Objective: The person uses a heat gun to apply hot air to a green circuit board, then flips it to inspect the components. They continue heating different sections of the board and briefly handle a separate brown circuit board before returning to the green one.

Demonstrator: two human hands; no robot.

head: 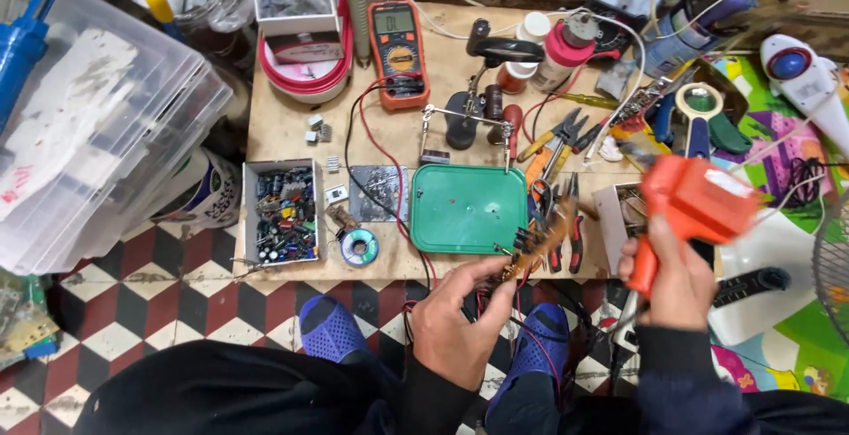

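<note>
Both hands' fingers (pixel 495 269) closed: circuit board (pixel 535 248), soldering gun (pixel 694 201).

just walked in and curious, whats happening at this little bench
A person sits at a low wooden bench crowded with tools. The left hand pinches a small brown circuit board at the bench's front edge, beside a green tray. The right hand grips an orange soldering gun, raised and apart from the board.

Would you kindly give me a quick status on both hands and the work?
Left hand grips small circuit board at table edge. Right hand holds orange soldering gun, raised clear of board. Green tray and pliers crowd close.
</note>
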